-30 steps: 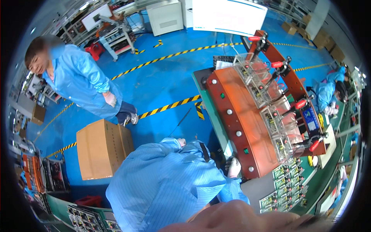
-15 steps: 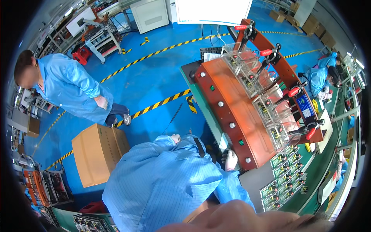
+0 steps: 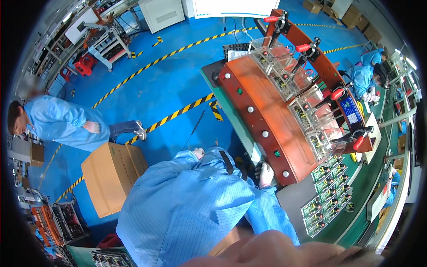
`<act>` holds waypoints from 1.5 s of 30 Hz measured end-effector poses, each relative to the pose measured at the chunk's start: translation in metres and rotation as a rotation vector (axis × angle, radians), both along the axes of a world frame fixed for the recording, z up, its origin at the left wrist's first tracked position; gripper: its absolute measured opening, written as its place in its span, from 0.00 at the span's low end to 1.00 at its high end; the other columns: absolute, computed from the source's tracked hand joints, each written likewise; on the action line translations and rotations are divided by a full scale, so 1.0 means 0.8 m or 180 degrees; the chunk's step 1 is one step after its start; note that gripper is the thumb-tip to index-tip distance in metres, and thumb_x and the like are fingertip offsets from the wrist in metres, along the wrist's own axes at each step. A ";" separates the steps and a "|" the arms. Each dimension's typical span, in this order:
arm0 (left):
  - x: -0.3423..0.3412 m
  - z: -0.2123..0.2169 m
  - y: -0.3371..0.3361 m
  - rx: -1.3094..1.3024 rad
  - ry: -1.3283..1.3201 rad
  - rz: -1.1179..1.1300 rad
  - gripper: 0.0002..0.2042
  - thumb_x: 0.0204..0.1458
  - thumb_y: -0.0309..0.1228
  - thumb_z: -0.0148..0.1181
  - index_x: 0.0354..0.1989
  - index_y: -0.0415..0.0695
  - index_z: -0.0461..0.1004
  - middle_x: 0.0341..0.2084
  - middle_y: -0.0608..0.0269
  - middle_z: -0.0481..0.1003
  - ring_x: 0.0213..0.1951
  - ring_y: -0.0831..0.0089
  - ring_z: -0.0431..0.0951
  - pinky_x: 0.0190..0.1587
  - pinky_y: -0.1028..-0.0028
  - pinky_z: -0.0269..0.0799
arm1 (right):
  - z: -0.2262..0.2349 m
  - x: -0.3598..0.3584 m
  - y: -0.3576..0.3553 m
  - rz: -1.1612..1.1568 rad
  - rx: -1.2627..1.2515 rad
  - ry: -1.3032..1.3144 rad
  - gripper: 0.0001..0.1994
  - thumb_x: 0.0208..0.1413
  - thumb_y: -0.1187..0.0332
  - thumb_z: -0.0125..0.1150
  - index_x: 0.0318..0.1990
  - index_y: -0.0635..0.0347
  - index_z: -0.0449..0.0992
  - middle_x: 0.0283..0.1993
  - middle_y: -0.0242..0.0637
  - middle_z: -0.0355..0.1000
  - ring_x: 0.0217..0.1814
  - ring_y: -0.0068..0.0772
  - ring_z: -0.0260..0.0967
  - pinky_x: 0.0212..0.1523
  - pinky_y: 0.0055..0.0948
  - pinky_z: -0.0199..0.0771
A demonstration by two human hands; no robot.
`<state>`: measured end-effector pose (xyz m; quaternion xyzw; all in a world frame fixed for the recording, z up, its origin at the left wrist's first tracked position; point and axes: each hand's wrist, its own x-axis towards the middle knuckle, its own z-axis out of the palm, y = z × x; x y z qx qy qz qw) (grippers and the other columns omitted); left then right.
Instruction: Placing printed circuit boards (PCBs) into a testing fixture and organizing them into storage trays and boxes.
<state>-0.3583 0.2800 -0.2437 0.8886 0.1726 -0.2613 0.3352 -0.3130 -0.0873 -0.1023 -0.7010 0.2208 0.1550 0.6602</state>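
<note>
My right hand [image 3: 265,174], in a white glove, rests at the near corner of the bench, beside the front panel of an orange-red test fixture [image 3: 271,120]. Its fingers look loosely stretched, with nothing visible in them. My left hand [image 3: 199,153] shows only in part past the blue sleeve, low by my body and away from the bench; its fingers are hidden. The fixture carries round silver buttons, green switches, clear plastic covers and red-handled toggle clamps [image 3: 304,48]. Several green circuit boards [image 3: 327,196] lie in rows to the right of my right hand.
A cardboard box [image 3: 106,178] stands on the blue floor at left, with a person in a blue coat [image 3: 66,120] behind it. A white screen [image 3: 235,8] is at the far end. Co-workers [image 3: 362,80] sit along the green line at right. Black-and-yellow tape [image 3: 180,115] marks the floor.
The view has shifted slightly, so the fixture sits higher in it. The person at left has moved farther left and turned. My hands stay in about the same places.
</note>
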 end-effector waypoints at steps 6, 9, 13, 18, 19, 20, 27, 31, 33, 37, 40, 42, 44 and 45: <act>-0.010 -0.006 0.001 -0.0006 -0.0179 0.0137 0.14 0.50 0.43 0.53 0.41 0.51 0.72 0.40 0.43 0.71 0.40 0.48 0.75 0.47 0.60 0.69 | -0.003 -0.001 0.002 0.0024 -0.0002 0.0037 0.12 0.62 0.66 0.44 0.42 0.62 0.74 0.25 0.35 0.72 0.16 0.22 0.65 0.14 0.20 0.65; -0.011 -0.005 -0.001 -0.0025 -0.0245 0.0166 0.13 0.49 0.42 0.53 0.40 0.51 0.72 0.39 0.43 0.71 0.39 0.48 0.75 0.46 0.59 0.69 | -0.005 -0.004 -0.001 0.0016 -0.0026 0.0024 0.13 0.62 0.66 0.44 0.42 0.62 0.74 0.25 0.35 0.72 0.16 0.22 0.65 0.14 0.20 0.65; -0.006 0.002 -0.001 0.0049 -0.0469 0.0203 0.12 0.49 0.41 0.53 0.38 0.50 0.72 0.38 0.44 0.71 0.37 0.47 0.75 0.45 0.57 0.69 | -0.003 -0.003 0.001 0.0040 -0.0073 0.0025 0.13 0.62 0.65 0.44 0.41 0.62 0.74 0.25 0.34 0.71 0.15 0.22 0.64 0.14 0.20 0.64; 0.055 0.058 -0.016 0.0472 -0.1857 0.0546 0.12 0.54 0.39 0.49 0.38 0.46 0.70 0.35 0.46 0.73 0.37 0.46 0.74 0.42 0.54 0.70 | 0.002 0.000 0.001 0.0097 -0.0020 0.0040 0.13 0.62 0.63 0.44 0.41 0.60 0.74 0.24 0.33 0.70 0.17 0.20 0.64 0.17 0.20 0.65; 0.077 0.076 -0.019 0.0270 -0.2005 0.0517 0.10 0.54 0.37 0.51 0.38 0.45 0.70 0.36 0.47 0.73 0.39 0.48 0.74 0.43 0.57 0.70 | 0.011 0.002 0.000 0.0131 -0.0037 0.0016 0.13 0.62 0.63 0.44 0.41 0.59 0.74 0.25 0.33 0.70 0.18 0.20 0.64 0.17 0.20 0.66; 0.099 0.115 -0.036 0.0213 -0.2147 0.0339 0.09 0.53 0.35 0.52 0.39 0.45 0.71 0.38 0.50 0.73 0.41 0.51 0.74 0.44 0.60 0.69 | 0.022 -0.002 0.001 0.0047 -0.0117 -0.0188 0.13 0.62 0.63 0.44 0.41 0.60 0.74 0.25 0.33 0.70 0.18 0.20 0.64 0.18 0.19 0.66; 0.197 0.269 -0.151 -0.0051 -0.3532 -0.0621 0.14 0.51 0.37 0.53 0.46 0.50 0.72 0.49 0.62 0.71 0.54 0.64 0.68 0.58 0.63 0.59 | 0.163 -0.013 -0.008 -0.0937 -0.0954 -0.2025 0.13 0.62 0.65 0.46 0.44 0.65 0.73 0.32 0.36 0.72 0.31 0.22 0.70 0.29 0.22 0.71; 0.232 0.302 -0.206 0.0345 -0.3699 -0.1596 0.24 0.51 0.47 0.51 0.55 0.51 0.67 0.55 0.60 0.67 0.61 0.61 0.61 0.66 0.54 0.41 | 0.163 0.003 -0.068 -0.1755 -0.1420 -0.1944 0.15 0.61 0.64 0.47 0.47 0.67 0.72 0.45 0.42 0.72 0.46 0.34 0.69 0.50 0.32 0.68; 0.245 0.307 -0.229 0.0746 -0.3249 -0.1965 0.31 0.52 0.53 0.47 0.61 0.49 0.61 0.61 0.56 0.60 0.65 0.59 0.54 0.67 0.53 0.35 | 0.169 0.000 -0.079 -0.1682 -0.2135 -0.1970 0.18 0.62 0.63 0.46 0.51 0.69 0.69 0.51 0.47 0.69 0.52 0.40 0.66 0.54 0.34 0.65; 0.261 0.298 -0.243 0.0672 -0.2539 -0.2583 0.41 0.49 0.60 0.46 0.66 0.45 0.52 0.66 0.47 0.48 0.69 0.53 0.41 0.67 0.52 0.26 | 0.147 0.002 -0.096 -0.1848 -0.1847 -0.1660 0.22 0.62 0.63 0.46 0.58 0.69 0.60 0.58 0.49 0.62 0.58 0.43 0.63 0.58 0.35 0.63; 0.263 0.303 -0.237 0.0583 -0.2317 -0.2731 0.43 0.47 0.61 0.48 0.67 0.45 0.49 0.67 0.47 0.44 0.69 0.54 0.38 0.67 0.53 0.24 | 0.140 0.012 -0.083 -0.1727 -0.1653 -0.1663 0.22 0.62 0.65 0.47 0.61 0.65 0.58 0.61 0.46 0.59 0.61 0.37 0.59 0.58 0.32 0.64; 0.267 0.298 -0.237 0.0509 -0.2343 -0.2774 0.43 0.47 0.61 0.49 0.67 0.46 0.50 0.67 0.47 0.44 0.69 0.53 0.38 0.68 0.53 0.25 | 0.153 0.017 -0.054 -0.1824 -0.1258 -0.1504 0.20 0.63 0.67 0.46 0.61 0.60 0.57 0.63 0.40 0.56 0.63 0.33 0.55 0.57 0.30 0.65; 0.271 0.296 -0.238 0.0411 -0.2295 -0.2801 0.43 0.46 0.61 0.50 0.67 0.47 0.49 0.67 0.46 0.43 0.69 0.50 0.37 0.68 0.53 0.26 | 0.168 0.022 -0.040 -0.1845 -0.1148 -0.1421 0.20 0.63 0.68 0.46 0.61 0.59 0.58 0.63 0.40 0.56 0.63 0.32 0.55 0.57 0.30 0.65; 0.272 0.299 -0.237 0.0345 -0.2223 -0.2834 0.43 0.46 0.61 0.50 0.67 0.48 0.49 0.67 0.46 0.42 0.69 0.50 0.36 0.68 0.53 0.26 | 0.178 0.023 -0.034 -0.1885 -0.1050 -0.1331 0.19 0.63 0.68 0.45 0.61 0.59 0.58 0.62 0.39 0.56 0.63 0.32 0.55 0.57 0.30 0.65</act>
